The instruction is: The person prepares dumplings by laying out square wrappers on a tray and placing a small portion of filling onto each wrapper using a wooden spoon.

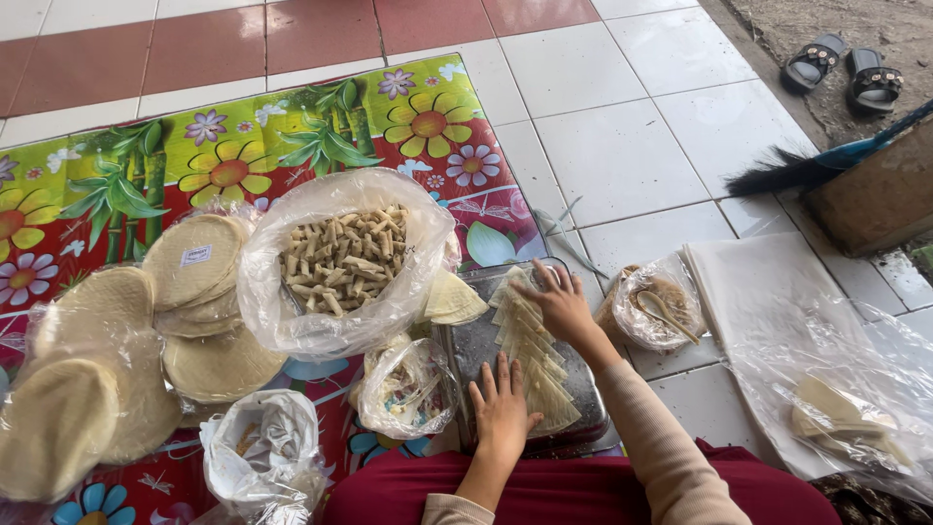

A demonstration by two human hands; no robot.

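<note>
Bright, even daylight, prob. open shade; shadows soft and faint, just a weak one under the hands on the metal tray (476,345). Mild glare on the clear plastic bags (340,253) and the plastic sheet (875,360) at right. White floor tiles (622,146) near blown out. Focus sharp overall, no motion blur; slight wide-angle stretch twd the corners
</note>
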